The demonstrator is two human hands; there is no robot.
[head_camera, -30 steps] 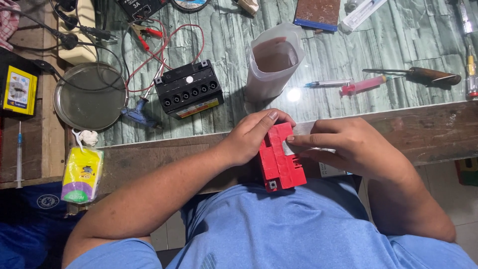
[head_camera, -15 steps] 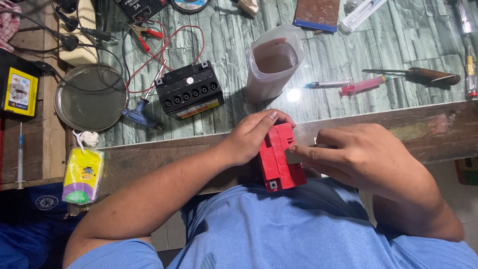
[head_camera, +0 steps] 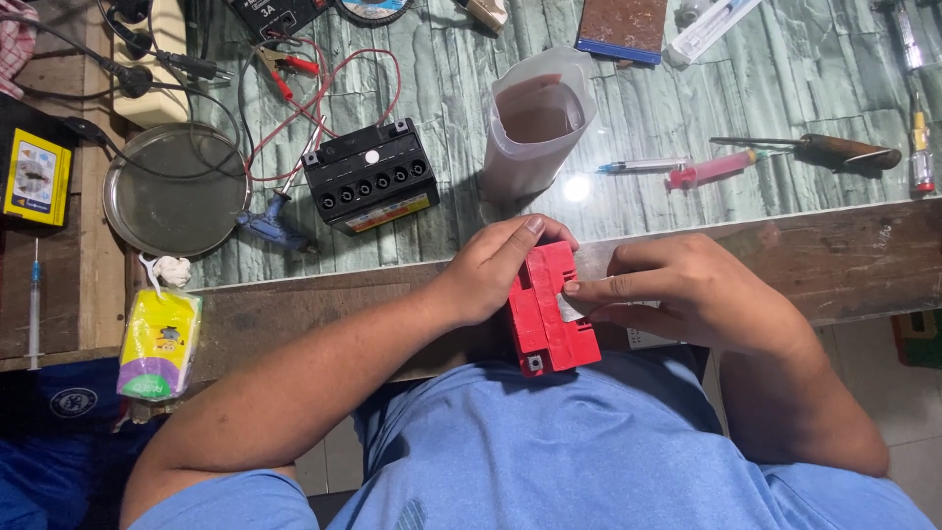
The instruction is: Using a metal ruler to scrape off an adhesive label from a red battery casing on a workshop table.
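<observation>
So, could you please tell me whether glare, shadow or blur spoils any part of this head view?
Head view: one bright glare spot sits on the glossy green tabletop beside the translucent jug; the red box and both hands, left and right, look sharp and evenly lit; the left edge by the blue cloth falls into shadow; no obvious motion blur.

Both forearms angle inward at the person's front. The left hand (head_camera: 496,270) curls, its fingers (head_camera: 530,234) bent downward. The right hand (head_camera: 687,294) lies flatter, index finger extended leftward.
</observation>
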